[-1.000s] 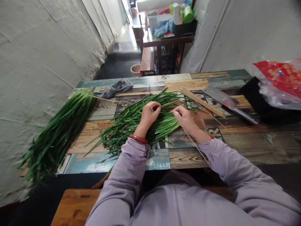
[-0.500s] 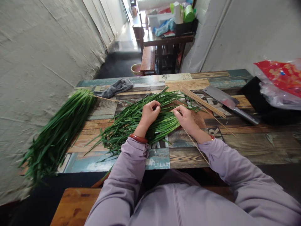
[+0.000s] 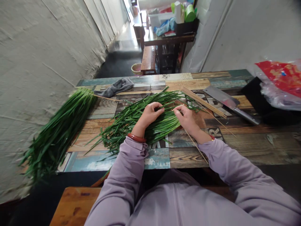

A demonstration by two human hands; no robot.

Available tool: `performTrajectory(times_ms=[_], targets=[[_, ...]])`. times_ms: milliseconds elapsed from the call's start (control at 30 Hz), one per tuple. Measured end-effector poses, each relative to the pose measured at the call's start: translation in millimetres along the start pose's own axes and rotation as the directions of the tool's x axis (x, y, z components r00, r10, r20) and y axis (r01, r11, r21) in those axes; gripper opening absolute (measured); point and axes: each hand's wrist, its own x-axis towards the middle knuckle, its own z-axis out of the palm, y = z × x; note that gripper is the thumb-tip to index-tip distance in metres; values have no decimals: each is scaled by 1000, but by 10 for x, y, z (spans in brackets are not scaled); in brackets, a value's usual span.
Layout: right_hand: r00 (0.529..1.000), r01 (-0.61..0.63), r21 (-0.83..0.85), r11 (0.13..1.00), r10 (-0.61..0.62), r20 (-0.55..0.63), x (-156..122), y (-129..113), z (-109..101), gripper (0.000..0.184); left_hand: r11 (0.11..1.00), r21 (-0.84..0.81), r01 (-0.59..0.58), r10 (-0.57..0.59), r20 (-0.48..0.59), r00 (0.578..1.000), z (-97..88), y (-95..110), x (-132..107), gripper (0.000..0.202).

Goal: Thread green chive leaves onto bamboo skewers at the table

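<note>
A loose heap of garlic chives (image 3: 127,122) lies across the middle of the wood-patterned table. Over the heap, my left hand (image 3: 150,115) curls with thumb and fingertips brought together; what is between them is too small to make out. My right hand (image 3: 185,116), at the pale stem ends, pinches a thin bamboo skewer (image 3: 196,144) that slants down toward my sleeve. Just beyond that hand lies a bundle of bamboo skewers (image 3: 203,102), one stick apart from the rest.
A cleaver (image 3: 231,103) rests to the right, near a black container (image 3: 256,100) with a red and clear plastic bag (image 3: 282,81). At left are a larger chive bundle (image 3: 63,125) and a grey cloth (image 3: 116,88). A stool (image 3: 74,204) stands below the table's near edge.
My left hand has shifted slightly, its fingertips reaching a little right toward my right hand. The right hand keeps its pinch on the skewer almost in place.
</note>
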Motion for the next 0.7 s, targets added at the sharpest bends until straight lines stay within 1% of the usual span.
performTrajectory(times_ms=[133, 267, 533, 700], targets=[[1000, 14, -1, 1000, -14, -4, 0, -5, -1, 21, 996, -82, 39, -41, -16, 999, 26, 13, -8, 15], [1000, 29, -7, 1000, -29, -3, 3, -21, -5, 20, 992, -111, 60, -64, -33, 997, 59, 40, -9, 17], [999, 35, 7, 999, -34, -5, 14, -39, -4, 20, 998, -41, 47, -49, -43, 998, 67, 112, -5, 21], [999, 35, -6, 999, -35, -13, 22, -38, 0, 20, 998, -45, 39, -41, -38, 998, 87, 115, -4, 21]])
